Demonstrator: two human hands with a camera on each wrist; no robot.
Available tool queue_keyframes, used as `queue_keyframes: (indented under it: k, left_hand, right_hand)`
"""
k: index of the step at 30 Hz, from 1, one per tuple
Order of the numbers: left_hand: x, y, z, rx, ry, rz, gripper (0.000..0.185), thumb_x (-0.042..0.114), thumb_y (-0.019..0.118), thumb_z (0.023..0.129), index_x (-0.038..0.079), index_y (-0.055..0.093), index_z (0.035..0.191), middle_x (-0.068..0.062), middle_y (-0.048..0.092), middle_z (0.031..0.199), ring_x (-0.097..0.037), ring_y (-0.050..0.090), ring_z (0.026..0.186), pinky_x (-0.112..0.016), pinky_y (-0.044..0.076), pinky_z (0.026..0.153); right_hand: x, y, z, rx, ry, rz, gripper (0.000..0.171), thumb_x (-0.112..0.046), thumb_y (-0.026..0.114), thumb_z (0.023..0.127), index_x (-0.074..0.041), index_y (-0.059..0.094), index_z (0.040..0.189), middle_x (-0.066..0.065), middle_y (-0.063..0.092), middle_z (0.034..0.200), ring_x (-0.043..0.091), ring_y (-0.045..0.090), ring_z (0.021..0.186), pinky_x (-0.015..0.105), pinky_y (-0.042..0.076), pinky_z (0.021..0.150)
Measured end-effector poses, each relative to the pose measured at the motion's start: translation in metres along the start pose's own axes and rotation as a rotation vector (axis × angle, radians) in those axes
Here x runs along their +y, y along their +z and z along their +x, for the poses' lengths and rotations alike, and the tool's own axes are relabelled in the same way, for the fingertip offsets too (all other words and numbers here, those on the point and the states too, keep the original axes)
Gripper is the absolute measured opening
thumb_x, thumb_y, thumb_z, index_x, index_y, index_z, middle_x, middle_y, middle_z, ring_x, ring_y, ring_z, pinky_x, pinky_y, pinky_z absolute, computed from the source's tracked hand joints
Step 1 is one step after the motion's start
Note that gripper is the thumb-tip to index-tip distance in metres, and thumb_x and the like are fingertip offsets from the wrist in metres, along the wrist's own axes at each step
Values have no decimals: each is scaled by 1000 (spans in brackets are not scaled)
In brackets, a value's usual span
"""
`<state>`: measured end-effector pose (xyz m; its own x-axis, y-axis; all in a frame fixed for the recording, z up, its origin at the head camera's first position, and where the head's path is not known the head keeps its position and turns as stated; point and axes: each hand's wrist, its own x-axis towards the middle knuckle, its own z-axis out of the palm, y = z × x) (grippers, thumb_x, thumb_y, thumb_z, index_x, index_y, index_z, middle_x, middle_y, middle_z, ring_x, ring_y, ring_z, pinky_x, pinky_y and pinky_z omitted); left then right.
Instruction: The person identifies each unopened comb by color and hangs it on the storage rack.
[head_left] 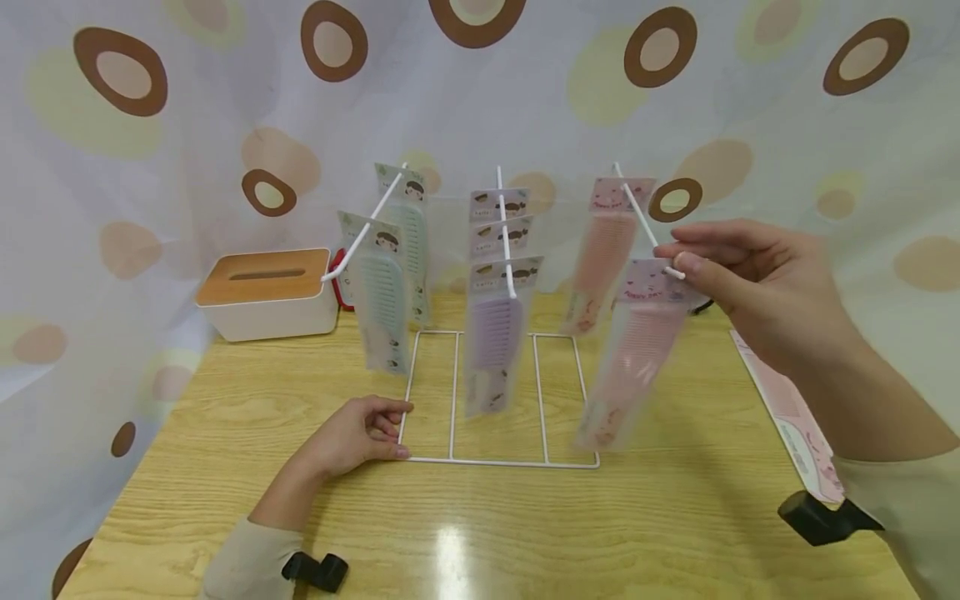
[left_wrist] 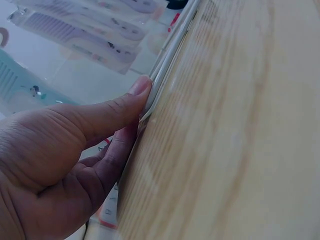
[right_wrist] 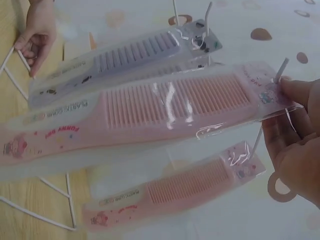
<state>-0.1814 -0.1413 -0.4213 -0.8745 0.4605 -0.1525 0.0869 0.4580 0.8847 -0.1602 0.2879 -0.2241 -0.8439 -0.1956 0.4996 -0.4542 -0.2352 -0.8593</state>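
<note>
My right hand (head_left: 776, 296) pinches the top corner of a packaged pink comb (head_left: 637, 346), which hangs at the front of the right-hand prong (head_left: 639, 215) of a white wire rack (head_left: 498, 462). The prong's tip pokes through the package's header. Behind it hangs a second pink comb (right_wrist: 190, 182). With thumb and fingers, my left hand (head_left: 348, 437) holds the front left corner of the rack's base, its thumb on the wire in the left wrist view. Purple combs (head_left: 495, 333) hang on the middle prong, green combs (head_left: 382, 296) on the left one.
At the right of the wooden table (head_left: 480, 533) lies another packaged pink comb (head_left: 787, 408), partly hidden by my right forearm. A white tissue box (head_left: 270, 296) with a wooden lid stands at the back left, beside a red-edged object (head_left: 343, 283). A patterned curtain (head_left: 480, 100) hangs behind.
</note>
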Motion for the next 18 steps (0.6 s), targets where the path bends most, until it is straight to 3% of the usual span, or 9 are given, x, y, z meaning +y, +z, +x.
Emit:
queue_keyframes:
  k: [4,7,11,18]
  left_hand:
    - [-1,0,1,2,-3,0,63,12,85,79,-6,58,134,-12,60,102,-13,60,87,-21,55,77]
    - [-1,0,1,-2,2,-4,63,11,85,79,-6,58,134,-12,60,102,-14,60,87,-21,55,77]
    - [0,-1,2,-11,10,-25,64,9,85,79,-8,57,134,-13,59,102,-16,59,88,-20,55,77]
    - [1,-1,1,-14,7,-53,65,6,84,79,-10,55,135,-14,58,102,-18,58,88,-20,55,75]
  right_hand:
    - [8,-3,10,149,-5,-19,42,23,62,85,9,62,125,8,77,98,16,73,87,19,58,78]
    - [15,-6,18,213,-27,48,45,25,61,83,10,60,125,11,76,96,19,74,86,23,59,79]
    - [23,-12,28,212,-31,70,44,24,61,83,10,59,125,12,76,98,19,75,87,24,59,79]
    - [32,-24,38,211,55,19,46,15,69,84,4,60,128,7,75,96,16,73,86,22,58,81]
